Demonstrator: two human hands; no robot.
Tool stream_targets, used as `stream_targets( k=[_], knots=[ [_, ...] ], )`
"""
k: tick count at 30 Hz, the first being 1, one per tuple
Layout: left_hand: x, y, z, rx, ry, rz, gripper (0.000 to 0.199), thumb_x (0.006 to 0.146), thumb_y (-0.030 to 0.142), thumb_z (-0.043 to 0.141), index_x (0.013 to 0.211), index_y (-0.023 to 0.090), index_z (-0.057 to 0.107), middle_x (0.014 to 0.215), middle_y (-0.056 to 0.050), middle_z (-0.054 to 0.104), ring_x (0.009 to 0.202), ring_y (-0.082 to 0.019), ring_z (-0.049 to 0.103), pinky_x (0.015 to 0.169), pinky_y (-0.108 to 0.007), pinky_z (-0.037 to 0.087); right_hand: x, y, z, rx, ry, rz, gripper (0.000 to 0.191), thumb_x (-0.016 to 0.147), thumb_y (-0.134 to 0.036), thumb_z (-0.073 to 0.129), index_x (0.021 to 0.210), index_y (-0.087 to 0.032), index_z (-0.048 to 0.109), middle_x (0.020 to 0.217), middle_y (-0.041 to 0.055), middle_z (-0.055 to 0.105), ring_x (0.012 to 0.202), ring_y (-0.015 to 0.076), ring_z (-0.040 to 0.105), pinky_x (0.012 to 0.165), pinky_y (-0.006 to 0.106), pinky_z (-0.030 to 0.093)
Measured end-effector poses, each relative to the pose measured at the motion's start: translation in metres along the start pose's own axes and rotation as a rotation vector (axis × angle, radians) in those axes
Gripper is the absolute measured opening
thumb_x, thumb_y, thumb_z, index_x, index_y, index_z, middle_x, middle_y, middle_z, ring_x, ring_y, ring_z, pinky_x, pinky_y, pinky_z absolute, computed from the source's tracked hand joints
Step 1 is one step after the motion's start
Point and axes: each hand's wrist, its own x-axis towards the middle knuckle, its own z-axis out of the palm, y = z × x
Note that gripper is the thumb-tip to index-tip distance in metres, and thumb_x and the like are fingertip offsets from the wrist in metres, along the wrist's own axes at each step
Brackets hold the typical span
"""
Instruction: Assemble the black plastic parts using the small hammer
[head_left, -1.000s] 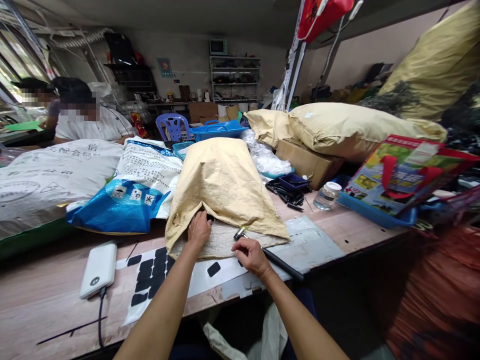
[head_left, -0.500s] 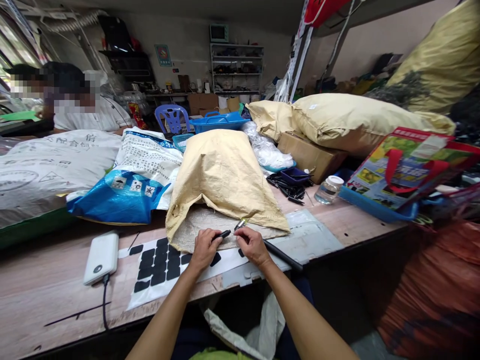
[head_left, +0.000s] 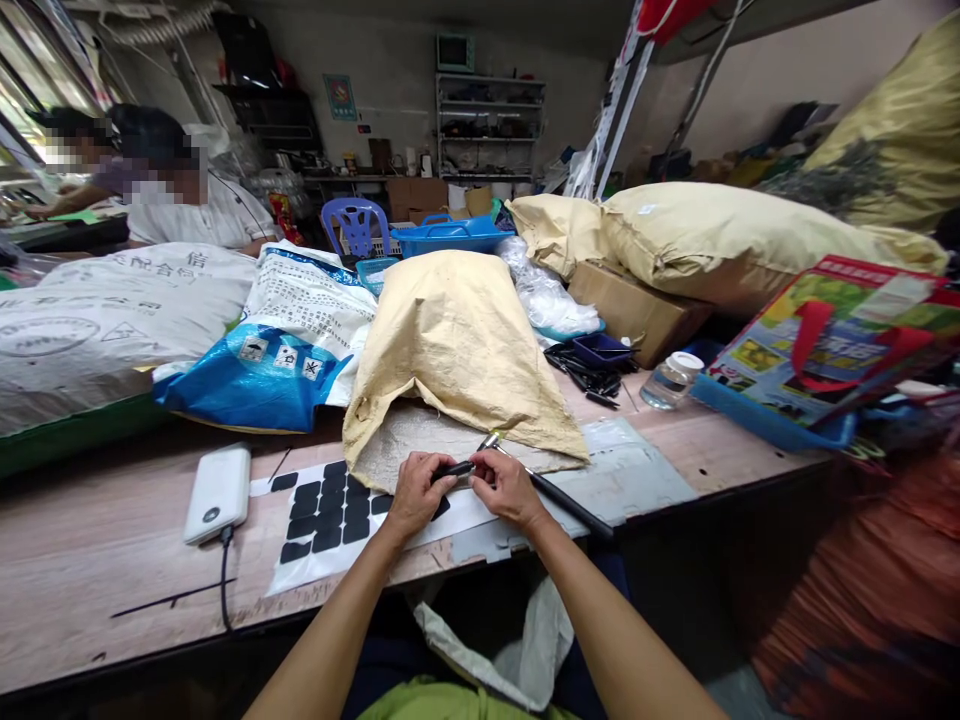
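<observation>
My left hand (head_left: pixel 416 492) is closed round a small black pen-like piece (head_left: pixel 455 468), just in front of the mouth of a yellow woven sack (head_left: pixel 457 330). The fingertips of my right hand (head_left: pixel 508 487) are pinched together at the right end of that piece; what lies between them is too small to make out. Behind and beside my right hand lies a hammer-like tool with a metal head (head_left: pixel 490 440) and a long black grip (head_left: pixel 574 505). Under my left wrist is a white sheet (head_left: pixel 300 575) of black rounded-square stickers (head_left: pixel 330 515).
A white power bank (head_left: pixel 217 490) with a cable lies left. Blue-and-white (head_left: pixel 277 350) and white (head_left: pixel 105 330) sacks stand behind it. To the right are black pen-like parts (head_left: pixel 581 375), a glass jar (head_left: pixel 671 380) and a blue tray (head_left: pixel 780 415). Two people sit at the back left.
My right fingertips have come left to meet the end of the black piece, closing the gap between my hands. The whole view has shifted slightly.
</observation>
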Motion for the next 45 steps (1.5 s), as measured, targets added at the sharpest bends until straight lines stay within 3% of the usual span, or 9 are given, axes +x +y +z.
stream_targets(
  k=[6, 10, 13, 16, 21, 24, 30, 38, 45],
  knots=[
    [0.000, -0.001, 0.000, 0.000, 0.008, 0.024, 0.019, 0.089, 0.029, 0.066, 0.106, 0.024, 0.072, 0.108, -0.004, 0.074, 0.109, -0.026, 0.059, 0.100, -0.041, 0.041, -0.001, -0.003, -0.001, -0.036, 0.018, -0.049, 0.020, 0.080, -0.020, 0.062, 0.099, -0.021, 0.067, 0.081, 0.0010, 0.063, 0.073, 0.0158, 0.055, 0.072, 0.028, 0.046],
    [0.002, -0.003, 0.004, 0.027, 0.068, -0.007, 0.015, 0.087, 0.025, 0.066, 0.101, 0.023, 0.071, 0.105, -0.004, 0.073, 0.105, -0.025, 0.058, 0.098, -0.040, 0.042, -0.010, -0.010, -0.006, -0.314, 0.235, -0.117, 0.028, 0.082, -0.017, 0.059, 0.108, -0.021, 0.068, 0.102, 0.0086, 0.066, 0.099, 0.0245, 0.057, 0.091, 0.038, 0.044],
    [0.004, -0.002, 0.005, 0.048, 0.068, -0.025, 0.015, 0.084, 0.023, 0.068, 0.099, 0.023, 0.071, 0.102, -0.003, 0.071, 0.104, -0.025, 0.057, 0.097, -0.040, 0.041, -0.019, -0.009, -0.015, -0.618, 0.357, 0.099, 0.027, 0.084, -0.023, 0.063, 0.110, -0.021, 0.069, 0.107, 0.0119, 0.064, 0.103, 0.0299, 0.053, 0.090, 0.043, 0.040],
    [0.004, 0.000, 0.004, 0.047, 0.053, -0.037, 0.017, 0.083, 0.023, 0.070, 0.099, 0.024, 0.072, 0.100, -0.003, 0.071, 0.104, -0.025, 0.056, 0.096, -0.039, 0.040, -0.022, -0.003, -0.029, -0.735, 0.276, 0.249, 0.019, 0.084, -0.034, 0.070, 0.098, -0.021, 0.070, 0.098, 0.0111, 0.063, 0.095, 0.0286, 0.053, 0.083, 0.040, 0.039],
    [0.006, 0.001, 0.003, 0.029, 0.037, -0.078, 0.018, 0.081, 0.025, 0.072, 0.098, 0.025, 0.074, 0.098, -0.002, 0.071, 0.103, -0.025, 0.056, 0.095, -0.039, 0.040, -0.018, -0.004, -0.044, -0.683, 0.161, 0.234, 0.002, 0.089, -0.023, 0.064, 0.088, -0.021, 0.065, 0.094, 0.0084, 0.063, 0.092, 0.0242, 0.056, 0.078, 0.034, 0.039],
    [0.007, 0.002, 0.003, 0.025, 0.038, -0.088, 0.018, 0.079, 0.025, 0.074, 0.097, 0.025, 0.075, 0.099, -0.002, 0.072, 0.103, -0.024, 0.056, 0.095, -0.038, 0.040, -0.019, -0.016, -0.039, -0.528, 0.205, 0.183, 0.010, 0.096, -0.025, 0.053, 0.098, -0.022, 0.063, 0.098, 0.0072, 0.065, 0.090, 0.0222, 0.059, 0.077, 0.033, 0.042],
    [0.007, 0.002, 0.004, 0.024, 0.034, -0.088, 0.019, 0.081, 0.037, 0.076, 0.097, 0.027, 0.077, 0.093, -0.002, 0.073, 0.100, -0.024, 0.055, 0.093, -0.037, 0.039, -0.025, -0.035, -0.017, -0.232, 0.119, 0.069, 0.024, 0.099, -0.024, 0.045, 0.109, -0.022, 0.066, 0.103, 0.0083, 0.073, 0.094, 0.0221, 0.067, 0.084, 0.033, 0.050],
    [0.007, 0.003, 0.004, -0.001, 0.031, -0.088, 0.019, 0.079, 0.034, 0.078, 0.097, 0.028, 0.079, 0.094, -0.001, 0.074, 0.102, -0.024, 0.056, 0.095, -0.037, 0.038, -0.026, -0.041, -0.009, -0.236, 0.111, 0.044, 0.037, 0.099, -0.023, 0.043, 0.130, -0.023, 0.065, 0.118, 0.0104, 0.072, 0.109, 0.0240, 0.067, 0.097, 0.038, 0.052],
    [0.007, 0.006, 0.002, 0.017, 0.018, -0.115, 0.016, 0.080, 0.034, 0.077, 0.094, 0.026, 0.079, 0.091, -0.001, 0.072, 0.102, -0.025, 0.054, 0.093, -0.037, 0.036, -0.032, -0.053, -0.006, -0.363, 0.058, 0.031, 0.040, 0.101, -0.022, 0.041, 0.137, -0.024, 0.061, 0.108, 0.0101, 0.071, 0.097, 0.0225, 0.068, 0.087, 0.032, 0.053]
  ],
)
